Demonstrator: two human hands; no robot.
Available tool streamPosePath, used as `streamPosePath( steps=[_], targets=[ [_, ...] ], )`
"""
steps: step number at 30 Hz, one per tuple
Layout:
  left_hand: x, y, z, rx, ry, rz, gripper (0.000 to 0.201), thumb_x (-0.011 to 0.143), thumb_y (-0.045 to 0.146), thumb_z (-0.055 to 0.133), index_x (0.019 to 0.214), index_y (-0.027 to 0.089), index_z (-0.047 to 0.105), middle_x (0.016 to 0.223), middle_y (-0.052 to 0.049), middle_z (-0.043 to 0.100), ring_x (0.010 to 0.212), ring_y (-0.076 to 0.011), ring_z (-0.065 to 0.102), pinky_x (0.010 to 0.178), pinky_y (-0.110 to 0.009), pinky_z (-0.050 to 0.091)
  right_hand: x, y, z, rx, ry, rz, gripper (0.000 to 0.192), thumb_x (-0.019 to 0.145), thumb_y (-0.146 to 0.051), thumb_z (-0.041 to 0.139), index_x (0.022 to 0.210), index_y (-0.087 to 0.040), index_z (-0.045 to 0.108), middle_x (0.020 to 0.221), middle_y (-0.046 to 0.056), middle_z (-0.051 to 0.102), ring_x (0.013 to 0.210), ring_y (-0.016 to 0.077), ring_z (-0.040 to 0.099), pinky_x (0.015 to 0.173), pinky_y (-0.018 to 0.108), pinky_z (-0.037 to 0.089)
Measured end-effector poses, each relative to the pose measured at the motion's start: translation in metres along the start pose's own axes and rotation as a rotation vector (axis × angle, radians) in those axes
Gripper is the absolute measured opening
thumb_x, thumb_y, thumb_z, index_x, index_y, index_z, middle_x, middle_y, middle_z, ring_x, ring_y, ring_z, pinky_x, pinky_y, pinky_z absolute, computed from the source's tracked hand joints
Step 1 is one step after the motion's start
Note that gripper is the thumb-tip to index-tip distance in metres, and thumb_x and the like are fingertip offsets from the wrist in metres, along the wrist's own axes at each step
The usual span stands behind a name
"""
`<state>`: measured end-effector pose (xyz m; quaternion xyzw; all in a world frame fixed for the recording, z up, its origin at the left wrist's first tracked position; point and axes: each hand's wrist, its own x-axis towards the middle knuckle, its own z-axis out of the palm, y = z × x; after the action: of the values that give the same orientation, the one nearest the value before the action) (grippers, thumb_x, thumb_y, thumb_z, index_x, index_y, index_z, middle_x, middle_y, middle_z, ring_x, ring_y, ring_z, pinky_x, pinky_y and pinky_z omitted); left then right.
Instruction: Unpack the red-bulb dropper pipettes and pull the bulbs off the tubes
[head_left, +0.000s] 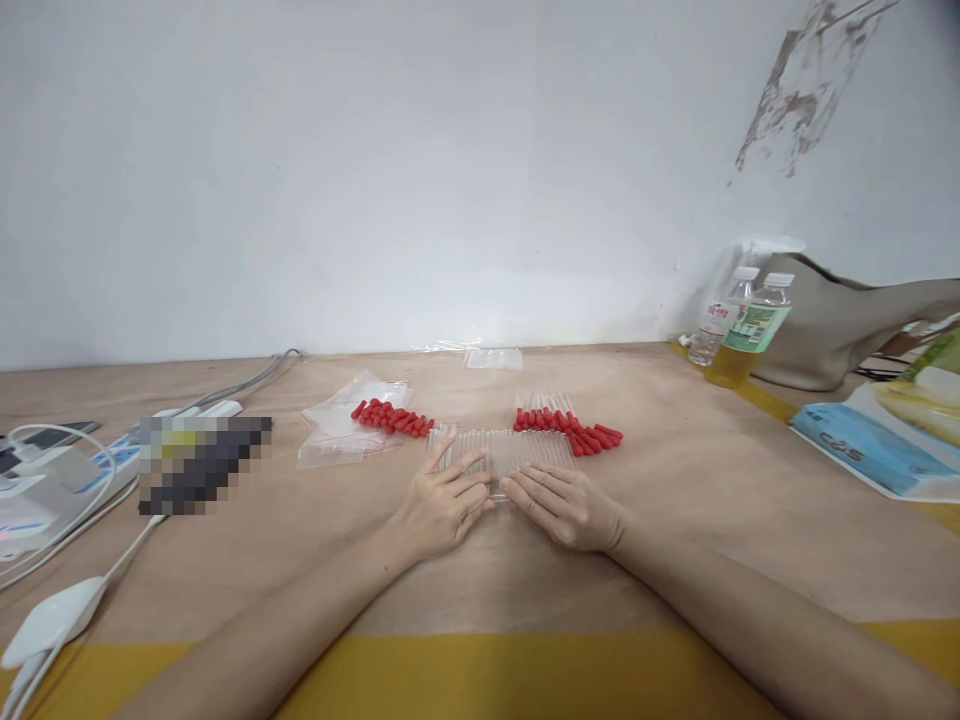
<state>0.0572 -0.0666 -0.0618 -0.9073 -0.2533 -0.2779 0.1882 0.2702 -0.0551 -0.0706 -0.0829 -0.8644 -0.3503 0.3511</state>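
Note:
A row of thin clear tubes (501, 450) lies side by side on the brown table covering. My left hand (445, 497) rests on the left part of the row, fingers spread. On the right part lies my right hand (559, 503), its fingers stretched out flat and close together. Between the hands a tube lies crosswise at the row's near edge; whether a fingertip grips it I cannot tell. Small red rubber bulbs (391, 418) are heaped to the left. Behind the row at the right, droppers (541, 410) with red bulbs lie lined up, with more red bulbs (596, 438) beside them.
Clear plastic bags (352, 430) lie at the left, and another flat bag (493, 358) lies near the wall. White cables and a power strip (120, 455) occupy the far left. Two bottles (750, 335), a grey bag (825, 320) and a blue tissue pack (855, 445) stand or lie at the right.

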Motion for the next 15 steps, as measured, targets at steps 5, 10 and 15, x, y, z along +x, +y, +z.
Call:
streamPosePath(
  steps=[5,10,15],
  targets=[
    [-0.003,-0.002,-0.004,-0.013,-0.01,-0.028,0.018,0.083,0.016,0.042,0.074,0.019,0.058,0.092,0.001,0.067,0.112,-0.0176,0.048,0.105,-0.048,0.018,-0.007,0.004,-0.002,0.036,0.003,0.012,0.027,0.082,-0.006,0.039,0.103,-0.009,0.057,0.092,0.01,0.066,0.094,0.0181,0.058,0.081,0.032,0.051],
    [-0.015,-0.026,-0.009,0.099,0.047,-0.254,0.021,0.085,0.021,0.041,0.077,0.018,0.059,0.085,-0.003,0.064,0.094,-0.0204,0.055,0.085,-0.04,0.04,-0.027,0.021,-0.001,0.103,0.072,0.319,0.03,0.081,-0.011,0.049,0.11,-0.016,0.054,0.09,0.007,0.066,0.084,0.0155,0.061,0.076,0.031,0.049],
    [-0.018,-0.047,-0.003,0.12,0.023,-0.486,0.027,0.088,0.024,0.034,0.103,0.017,0.056,0.075,-0.003,0.047,0.064,-0.0128,0.048,0.058,-0.024,0.042,-0.043,0.055,-0.001,0.098,0.08,0.928,0.02,0.081,-0.025,0.05,0.095,-0.02,0.064,0.082,0.006,0.062,0.071,0.0146,0.058,0.062,0.027,0.047]
  ],
)
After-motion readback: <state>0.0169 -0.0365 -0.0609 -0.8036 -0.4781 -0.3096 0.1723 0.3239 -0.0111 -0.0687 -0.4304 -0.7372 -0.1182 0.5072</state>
